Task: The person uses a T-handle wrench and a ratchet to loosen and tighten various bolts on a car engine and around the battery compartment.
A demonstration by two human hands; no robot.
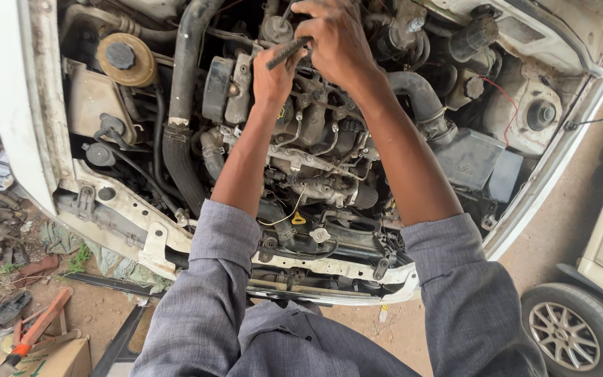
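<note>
Grey sleeves (204, 307) reached over the engine (308, 153); the left hand (272, 78) was closed around a dark tool handle (287, 52); the right hand (336, 38) curled, steadying its far end.

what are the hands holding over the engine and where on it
Both hands grip a dark ribbed tool handle: left hand at its lower end, right hand at its upper end.

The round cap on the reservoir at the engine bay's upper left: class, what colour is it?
The cap is dark grey to black, on a yellowish reservoir; the head view shows it.
</note>
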